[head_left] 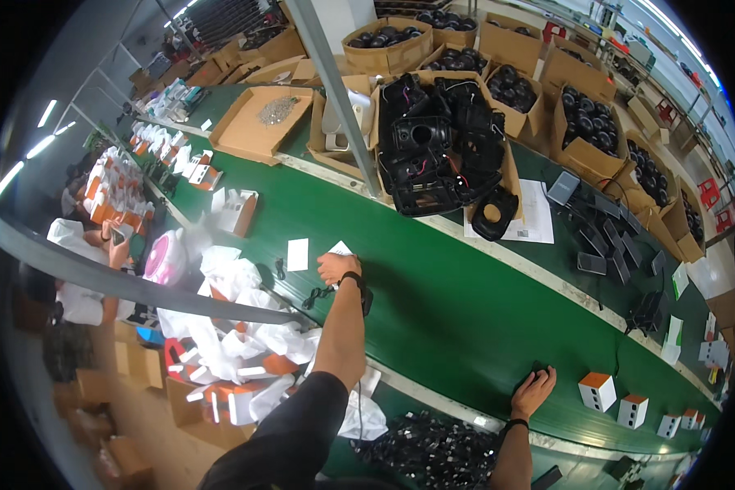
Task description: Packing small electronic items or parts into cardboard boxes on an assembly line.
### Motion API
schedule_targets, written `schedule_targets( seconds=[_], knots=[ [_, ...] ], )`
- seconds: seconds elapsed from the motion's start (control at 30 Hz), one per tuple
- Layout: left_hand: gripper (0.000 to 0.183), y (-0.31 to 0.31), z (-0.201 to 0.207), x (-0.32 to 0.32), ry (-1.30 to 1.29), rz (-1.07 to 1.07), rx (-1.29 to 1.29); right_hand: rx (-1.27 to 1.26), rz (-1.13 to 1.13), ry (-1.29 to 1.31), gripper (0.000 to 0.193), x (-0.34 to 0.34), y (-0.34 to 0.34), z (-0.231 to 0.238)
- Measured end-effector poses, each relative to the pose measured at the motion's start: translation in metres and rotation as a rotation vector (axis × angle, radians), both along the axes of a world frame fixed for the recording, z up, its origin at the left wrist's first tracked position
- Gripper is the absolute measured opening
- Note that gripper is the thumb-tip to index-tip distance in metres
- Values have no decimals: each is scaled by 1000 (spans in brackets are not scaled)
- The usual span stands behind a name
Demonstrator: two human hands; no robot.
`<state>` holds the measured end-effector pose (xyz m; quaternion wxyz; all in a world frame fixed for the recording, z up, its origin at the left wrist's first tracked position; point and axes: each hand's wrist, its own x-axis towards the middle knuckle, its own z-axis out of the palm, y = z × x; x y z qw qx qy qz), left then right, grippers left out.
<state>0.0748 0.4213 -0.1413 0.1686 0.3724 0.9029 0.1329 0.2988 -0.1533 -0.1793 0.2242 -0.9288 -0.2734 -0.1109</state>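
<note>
My left hand (339, 268) is over the green conveyor belt (433, 286), fingers curled in at the near edge of a white sheet (340, 247). What lies inside those fingers is hidden. A black cable (314, 297) lies beside that wrist, and part of a black object (367, 300) shows behind the forearm. Another white sheet (298, 255) and a small coiled black cable (281, 268) rest to its left. Farther right, my right hand (533, 392) bends its fingers round a small black item (539, 369) at belt level; its kind cannot be made out.
Several white-and-orange boxes (598, 392) stand on the belt at right. Across it, a carton (510, 175) holds black plastic housings. Black cables (425, 441) are heaped below me. White bags (233, 282) pile up at left, near another person's hand (118, 237). A metal post (335, 90) rises opposite.
</note>
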Motion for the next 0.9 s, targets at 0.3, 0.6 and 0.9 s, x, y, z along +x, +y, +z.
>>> schedule_targets(
  seconds=[0.3, 0.6, 0.9],
  knots=[
    [65, -16, 6, -4, -76, -148, -104, 24, 0, 24, 12, 10, -12, 2],
    [79, 16, -5, -64, -162, -522, 308, 61, -38, 54, 11, 18, -16, 8],
    [109, 61, -18, -155, 98, -503, -93, 90, -50, 85, 9, 24, -36, 1]
  ],
)
